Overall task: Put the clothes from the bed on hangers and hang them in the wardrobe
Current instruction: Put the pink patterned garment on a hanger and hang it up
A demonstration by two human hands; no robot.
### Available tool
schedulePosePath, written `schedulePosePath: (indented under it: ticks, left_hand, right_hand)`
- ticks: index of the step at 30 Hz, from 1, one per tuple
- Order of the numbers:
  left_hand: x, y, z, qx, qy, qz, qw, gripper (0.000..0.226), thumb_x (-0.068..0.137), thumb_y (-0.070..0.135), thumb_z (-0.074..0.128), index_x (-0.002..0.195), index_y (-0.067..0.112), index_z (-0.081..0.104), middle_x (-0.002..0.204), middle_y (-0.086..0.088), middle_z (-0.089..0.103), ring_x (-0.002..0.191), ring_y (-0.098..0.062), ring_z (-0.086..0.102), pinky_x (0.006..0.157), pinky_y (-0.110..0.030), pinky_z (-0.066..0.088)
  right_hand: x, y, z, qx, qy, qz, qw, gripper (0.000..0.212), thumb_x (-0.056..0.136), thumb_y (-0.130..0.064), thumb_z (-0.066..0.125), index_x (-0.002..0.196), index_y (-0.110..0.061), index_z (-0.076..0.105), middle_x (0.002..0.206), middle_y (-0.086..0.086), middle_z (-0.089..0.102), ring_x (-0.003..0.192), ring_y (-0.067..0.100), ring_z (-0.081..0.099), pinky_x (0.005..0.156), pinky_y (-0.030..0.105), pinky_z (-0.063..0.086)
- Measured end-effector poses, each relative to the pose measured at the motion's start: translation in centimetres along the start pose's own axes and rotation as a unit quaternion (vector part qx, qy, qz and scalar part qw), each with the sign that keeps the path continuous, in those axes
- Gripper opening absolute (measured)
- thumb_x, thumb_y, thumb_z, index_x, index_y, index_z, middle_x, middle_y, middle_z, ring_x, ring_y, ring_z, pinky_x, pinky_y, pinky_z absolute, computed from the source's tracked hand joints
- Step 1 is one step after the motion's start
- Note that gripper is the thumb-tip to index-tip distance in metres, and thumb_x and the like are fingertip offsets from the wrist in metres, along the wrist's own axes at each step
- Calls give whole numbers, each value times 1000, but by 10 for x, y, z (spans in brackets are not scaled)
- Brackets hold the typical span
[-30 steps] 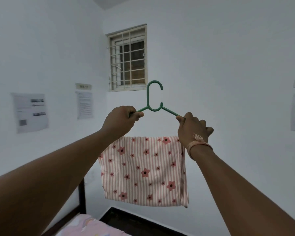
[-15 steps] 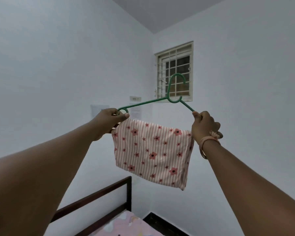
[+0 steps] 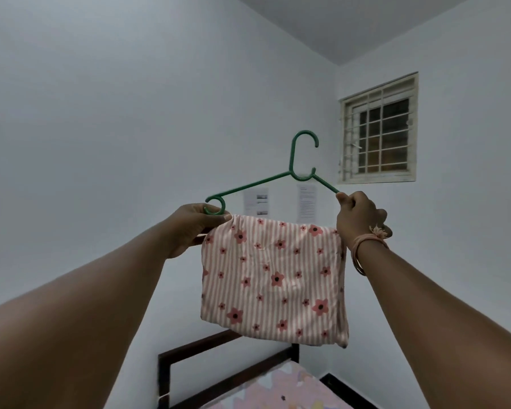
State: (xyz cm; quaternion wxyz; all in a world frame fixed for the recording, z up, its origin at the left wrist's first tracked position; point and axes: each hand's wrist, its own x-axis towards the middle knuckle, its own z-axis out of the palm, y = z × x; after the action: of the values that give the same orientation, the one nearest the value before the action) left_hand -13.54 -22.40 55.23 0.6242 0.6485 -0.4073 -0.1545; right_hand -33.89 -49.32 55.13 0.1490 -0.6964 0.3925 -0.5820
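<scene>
I hold 1 green plastic hanger (image 3: 281,178) up at arm's length, a folded pink striped cloth with red flowers (image 3: 273,276) draped over its lower bar. My left hand (image 3: 194,228) grips the hanger's left end, thumb and fingers (image 3: 219,217) curled at the small end loop and the cloth's top corner. My right hand (image 3: 359,216) pinches the right shoulder of the hanger, fingers clenched round it.

In the last second my view swings left: the barred window (image 3: 379,128) slides from behind the hook to the right of it, and the hanger, tilted half a second ago, sits closer to level, hook up. My left hand's grip has moved out from beside the hook to the end loop. I judge that the cloth is settled on the hanger and I am turning with it toward the wardrobe, which is not in view; hanging is not yet done.

The count: 1 hanger, 1 cloth on it, 2 hands holding it, 1 window, 2 paper notices (image 3: 256,202) on the wall behind. Below, 1 dark-framed bed (image 3: 227,361) with a pink printed sheet; no other clothes show on the small part of it I can see.
</scene>
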Motion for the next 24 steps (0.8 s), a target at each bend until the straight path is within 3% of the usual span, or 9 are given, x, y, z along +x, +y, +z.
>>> schedulePosePath:
  ticks: [7,9,11,13,15,17,18,21,24]
  left_hand:
    - [-55,18,-84,152,120,-36,980,50,73,28,91,109,1,71,98,-8,76,96,-20,70,87,-36,52]
    - [-66,27,-105,233,180,-26,955,73,61,40,96,117,2,65,109,-13,71,98,-22,65,83,-35,50]
    - [-78,37,-120,310,251,11,917,119,49,50,97,147,11,42,129,-15,59,114,-27,59,93,-40,53]
    - [-91,46,-136,391,314,52,864,134,50,50,99,158,25,23,131,-9,52,118,-28,56,96,-45,54]
    - [-104,59,-149,449,315,59,834,101,63,52,93,148,27,43,117,2,61,107,-22,62,83,-36,54]
    - [-118,69,-160,473,286,28,833,49,85,55,75,121,23,66,102,4,70,100,-22,66,76,-32,49]
    - [-124,72,-165,464,277,17,841,41,94,57,63,113,20,68,99,3,72,98,-24,68,76,-33,50]
    - [-148,74,-173,433,310,-26,846,53,102,60,44,107,12,69,97,-3,73,89,-23,67,72,-33,49]
    - [-180,68,-194,496,390,-57,774,54,99,63,49,85,16,71,83,2,74,80,-19,68,77,-35,52]
  right_hand:
    - [-45,-85,54,73,-66,-34,995,34,103,-45,35,95,-23,60,103,0,66,106,30,45,90,47,34]
    - [-59,-103,68,109,-88,-41,989,34,104,-46,36,93,-23,59,102,0,66,102,28,43,90,47,35]
    - [-72,-122,81,156,-106,-61,980,33,104,-46,38,89,-24,56,100,1,65,99,28,41,89,47,37]
    - [-84,-148,91,182,-124,-95,971,30,105,-44,41,85,-25,54,100,2,64,102,30,43,87,46,33]
    - [-96,-176,100,181,-133,-136,965,26,104,-39,42,86,-24,55,102,2,64,104,30,45,85,44,30]
    - [-109,-204,106,187,-143,-167,957,22,102,-35,43,91,-23,58,105,2,63,107,31,46,89,45,31]
    - [-117,-218,110,194,-151,-176,953,22,102,-36,43,94,-23,59,107,3,62,109,31,46,92,47,31]
    - [-140,-247,119,222,-176,-172,943,25,102,-41,44,97,-23,60,109,4,60,111,30,46,97,49,31]
    - [-162,-266,126,270,-204,-155,928,28,102,-46,45,99,-22,60,111,5,59,112,31,46,99,49,32]
